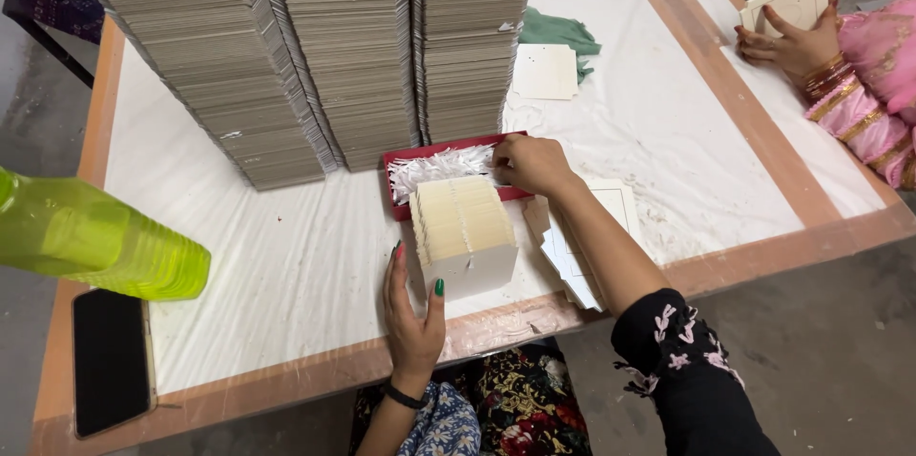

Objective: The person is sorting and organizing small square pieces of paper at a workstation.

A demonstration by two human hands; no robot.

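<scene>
My right hand (530,163) is out over the far end of the shallow red tray (393,191), fingers curled in a loose pinch right at the edge of the heap of white shredded paper strips (441,167). I can't tell whether a strip is actually caught between them; the knuckles hide the tips. The shreds run leftward from that hand, long axis across the tray, so everything loose lies to the left of my right fingertips and touching them.

My left hand (412,308) is down at the near edge of the desk (286,275), fingers spread open and flat, thumb resting against the front face of the small white cardboard box packed with upright cream cards (465,232). It grasps nothing, just steadies. The box sits between my two hands, its row of cards running away from me toward the tray, its far end overlapping the tray's near rim.

So the right hand is the nearer one to the shreds, the left nearer to the box. Under my right forearm lies a loose fan of flat white card sheets (572,265). Behind the tray, tall stacks of grey board (315,46) wall off the back.
</scene>
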